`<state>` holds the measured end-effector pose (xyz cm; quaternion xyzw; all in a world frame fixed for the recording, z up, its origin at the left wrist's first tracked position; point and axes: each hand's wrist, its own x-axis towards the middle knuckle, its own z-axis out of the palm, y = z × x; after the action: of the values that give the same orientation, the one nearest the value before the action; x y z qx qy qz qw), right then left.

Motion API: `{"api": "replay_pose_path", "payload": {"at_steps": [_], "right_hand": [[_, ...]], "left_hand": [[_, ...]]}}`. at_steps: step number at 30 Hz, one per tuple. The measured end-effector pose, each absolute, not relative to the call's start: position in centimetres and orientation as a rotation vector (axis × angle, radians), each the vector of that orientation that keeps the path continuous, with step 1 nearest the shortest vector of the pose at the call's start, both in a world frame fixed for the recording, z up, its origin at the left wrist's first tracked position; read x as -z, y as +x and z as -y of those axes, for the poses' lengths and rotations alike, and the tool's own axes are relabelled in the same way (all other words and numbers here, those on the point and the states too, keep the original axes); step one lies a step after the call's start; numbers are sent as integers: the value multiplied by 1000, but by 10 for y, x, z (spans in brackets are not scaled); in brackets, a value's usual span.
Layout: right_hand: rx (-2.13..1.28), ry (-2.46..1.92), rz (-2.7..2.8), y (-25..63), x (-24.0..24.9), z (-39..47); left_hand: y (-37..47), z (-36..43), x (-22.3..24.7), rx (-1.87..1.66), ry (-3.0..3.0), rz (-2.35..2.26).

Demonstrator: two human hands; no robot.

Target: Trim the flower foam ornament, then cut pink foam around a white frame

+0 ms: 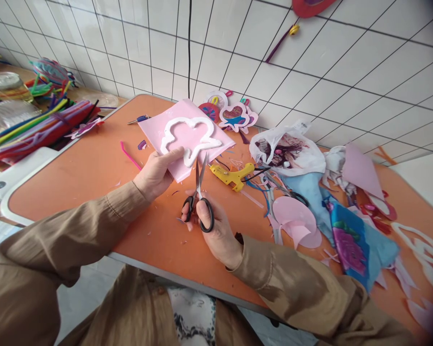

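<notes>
My left hand (pixel 155 174) grips a pink sheet (pixel 155 126) by its near left edge, thumb on top. A fuzzy white outline (pixel 211 143), curved like a flower or cloud, lies on the sheet. My right hand (pixel 216 230) has its fingers in the black handles of a pair of scissors (pixel 199 190). The scissor blades are parted and point away from me, their tips at the near edge of the sheet. Just right of the blades, a yellow glue gun (pixel 233 176) lies on the orange table (pixel 159 259).
Colourful pipe cleaners (pixel 54 125) are heaped at the left. Decorated cutouts (pixel 234 116) rest by the tiled wall. A white plastic bag (pixel 306 156), pink scraps (pixel 296 221) and a blue flowered package (pixel 350 245) crowd the right side. A pink stick (pixel 130 156) lies left.
</notes>
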<state>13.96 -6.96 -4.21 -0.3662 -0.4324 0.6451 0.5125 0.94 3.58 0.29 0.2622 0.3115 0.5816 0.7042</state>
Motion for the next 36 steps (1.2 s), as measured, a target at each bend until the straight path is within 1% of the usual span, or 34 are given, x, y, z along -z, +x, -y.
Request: {"api": "replay_pose_path", "payload": {"at_steps": [7, 15, 25, 30, 36], "right_hand": [[-1586, -830, 1069, 140, 42, 70], [-1636, -816, 1019, 138, 42, 72], [-1601, -959, 1044, 144, 36, 76], [-1511, -940, 1122, 150, 30, 78], [-1202, -997, 1220, 169, 9, 66]], "left_hand": [[10, -35, -4, -1290, 624, -714], [11, -33, -1, -1365, 677, -714], [4, -43, -6, -1386, 694, -730], [-6, -53, -9, -1387, 728, -773], [-6, -52, -7, -1317, 745, -751]]}}
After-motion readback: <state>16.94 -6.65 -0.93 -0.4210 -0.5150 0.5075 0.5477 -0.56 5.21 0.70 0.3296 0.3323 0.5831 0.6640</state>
